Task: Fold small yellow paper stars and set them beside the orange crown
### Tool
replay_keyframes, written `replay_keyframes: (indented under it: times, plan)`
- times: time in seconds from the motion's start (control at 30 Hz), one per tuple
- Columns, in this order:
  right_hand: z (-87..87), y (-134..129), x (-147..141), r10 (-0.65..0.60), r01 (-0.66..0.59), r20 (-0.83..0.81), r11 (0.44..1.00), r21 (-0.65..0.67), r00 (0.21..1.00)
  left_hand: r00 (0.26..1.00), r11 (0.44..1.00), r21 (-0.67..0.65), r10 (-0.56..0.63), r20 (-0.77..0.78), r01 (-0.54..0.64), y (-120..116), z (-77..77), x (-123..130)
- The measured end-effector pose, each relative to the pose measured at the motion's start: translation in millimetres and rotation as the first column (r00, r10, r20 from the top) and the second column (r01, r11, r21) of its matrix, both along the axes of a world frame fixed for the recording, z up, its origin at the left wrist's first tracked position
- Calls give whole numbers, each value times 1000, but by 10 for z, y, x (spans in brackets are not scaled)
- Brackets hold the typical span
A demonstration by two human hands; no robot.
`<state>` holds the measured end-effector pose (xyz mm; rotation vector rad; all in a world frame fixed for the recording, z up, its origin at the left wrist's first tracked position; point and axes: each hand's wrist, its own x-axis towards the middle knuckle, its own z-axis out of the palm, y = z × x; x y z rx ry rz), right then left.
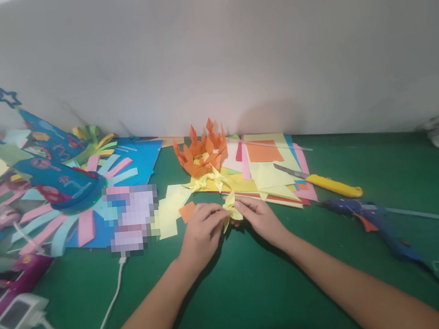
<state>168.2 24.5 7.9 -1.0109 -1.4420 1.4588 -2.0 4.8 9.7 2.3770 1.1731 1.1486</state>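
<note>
Between my two hands is a small folded flower of pale yellow paper (231, 208), its pointed petals spreading out. My left hand (206, 229) grips it from the left with thumb and fingers. From the other side, the fingers of my right hand (260, 218) pinch its right petals; some fingertips are hidden under the paper. Just beyond lie more pale yellow folded paper flowers (216, 179). Behind these stands an orange folded paper crown (202, 150) with upright points. Loose pale yellow sheets (167, 215) and a small orange square (187, 212) lie near my left hand.
Right of my hands are a stack of coloured paper (276, 170), a yellow utility knife (332, 185) with its blade out, and a blue glue gun (382, 224) with a cord. At left are blue cone hats (65, 183), a blurred-out phone (134, 218) and a white cable (112, 302).
</note>
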Motion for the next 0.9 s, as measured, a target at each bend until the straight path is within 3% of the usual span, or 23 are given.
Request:
replay_keyframes:
  times: [0.23,0.7,0.9]
  plan:
    - [-29,-1,-18,-11,10,-12,998,-60,1000,999,999,35,30,-38,-28,1,15,1]
    - [-84,-11,-14,5,0,63,998,-69,998,993,998,-62,18,-119,-25,-9,42,7]
    - [-62,-54,-20,20,-26,164,999,37,986,991,992,-107,46,-126,-60,-10,16,-2]
